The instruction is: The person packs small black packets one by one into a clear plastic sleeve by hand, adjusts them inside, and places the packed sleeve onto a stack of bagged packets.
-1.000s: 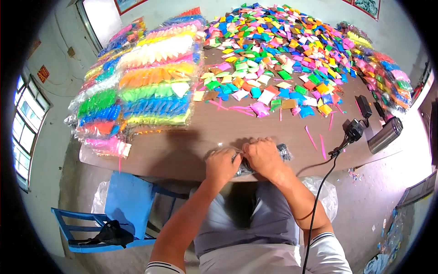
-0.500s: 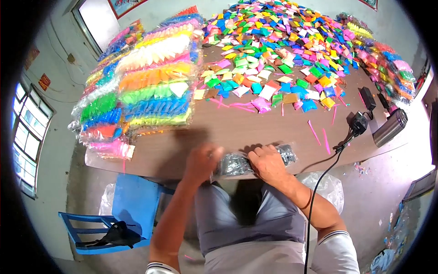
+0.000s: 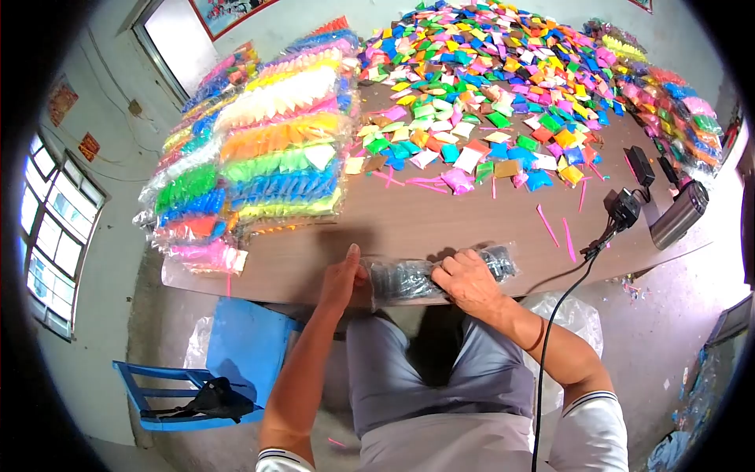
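Note:
In front of me, along the table's near edge, lies a clear plastic bag [image 3: 401,282] filled with a row of black packets. My right hand [image 3: 469,281] is closed over the bag right of its middle, fingers curled onto the plastic. At the bag's left end is my left hand [image 3: 342,281], its thumb pointing up and its fingers curled against the plastic edge. The left fingertips are partly hidden. Part of the bag sticks out to the right beyond my right hand.
Stacked bags of coloured packets [image 3: 283,138] stand at left, more bags [image 3: 676,110] at far right. A large heap of loose coloured packets [image 3: 487,86] covers the back. Pink strips [image 3: 546,224], a black cable [image 3: 562,315] and a steel flask [image 3: 680,214] are at right; a blue chair [image 3: 248,338] is below left.
My left hand, blurred and raised over the bag's end before, is now lower at its left edge with the thumb up. My right hand stays on the bag. The whole view has shifted slightly.

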Demonstrator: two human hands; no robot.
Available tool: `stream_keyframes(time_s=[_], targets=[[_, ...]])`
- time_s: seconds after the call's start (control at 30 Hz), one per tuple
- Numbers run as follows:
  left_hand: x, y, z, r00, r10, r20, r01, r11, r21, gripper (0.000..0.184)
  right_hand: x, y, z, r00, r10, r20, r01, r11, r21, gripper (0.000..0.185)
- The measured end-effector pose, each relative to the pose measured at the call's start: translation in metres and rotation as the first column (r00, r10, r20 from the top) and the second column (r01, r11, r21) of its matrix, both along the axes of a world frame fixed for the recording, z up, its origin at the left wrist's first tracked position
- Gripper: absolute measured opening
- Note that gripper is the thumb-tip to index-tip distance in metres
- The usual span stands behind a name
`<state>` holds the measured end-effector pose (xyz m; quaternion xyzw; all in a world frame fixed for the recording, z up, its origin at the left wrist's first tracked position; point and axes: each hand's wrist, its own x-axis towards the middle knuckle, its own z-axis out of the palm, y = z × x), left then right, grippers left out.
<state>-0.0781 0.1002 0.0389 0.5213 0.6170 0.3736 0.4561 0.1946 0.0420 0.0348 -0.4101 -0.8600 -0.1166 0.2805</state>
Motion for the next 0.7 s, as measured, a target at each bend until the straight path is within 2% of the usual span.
stream_keyframes(time_s=[0.1,0.17,0.3,0.5,0.57,0.6,0.67,0.7], targets=[[0.006,0.004,0.008,0.998,-0.03,-0.059,0.032,0.999,0.035,0.063,0.0,-0.001,0.0,1.0,-0.008,0.006,0.008,1.0,-0.005,0.007],[0.006,0.008,0.004,0.975,-0.069,-0.213,0.075,0.997,0.02,0.057,-0.001,-0.001,-0.001,1.0,-0.014,0.007,0.014,1.0,-0.011,0.006],[0.004,0.01,-0.001,0.971,-0.117,-0.207,0.121,0.993,0.007,0.048,0.0,-0.002,0.0,1.0,-0.016,0.0,0.016,1.0,0.018,0.006],[0.001,0.003,-0.001,0.988,-0.09,-0.128,0.086,0.996,-0.04,0.035,0.0,-0.001,-0.003,1.0,-0.021,0.002,0.021,1.0,0.016,0.007],[0.0,0.0,-0.007,0.988,-0.066,-0.142,0.082,0.991,0.106,0.04,0.0,-0.003,-0.004,1.0,-0.028,-0.002,0.028,0.999,0.014,0.008],[0.0,-0.004,-0.005,0.987,-0.071,-0.143,0.086,0.991,0.103,0.04,0.0,-0.004,-0.004,0.999,-0.039,-0.008,0.039,0.998,0.039,0.009],[-0.002,-0.012,0.001,0.928,-0.106,-0.356,0.178,0.969,0.174,0.043,-0.001,-0.004,-0.003,0.999,-0.05,-0.015,0.051,0.997,0.065,0.009],[-0.003,-0.014,-0.002,0.928,-0.108,-0.356,0.179,0.969,0.172,0.043,-0.001,-0.004,-0.004,0.998,-0.059,-0.015,0.06,0.995,0.076,0.009]])
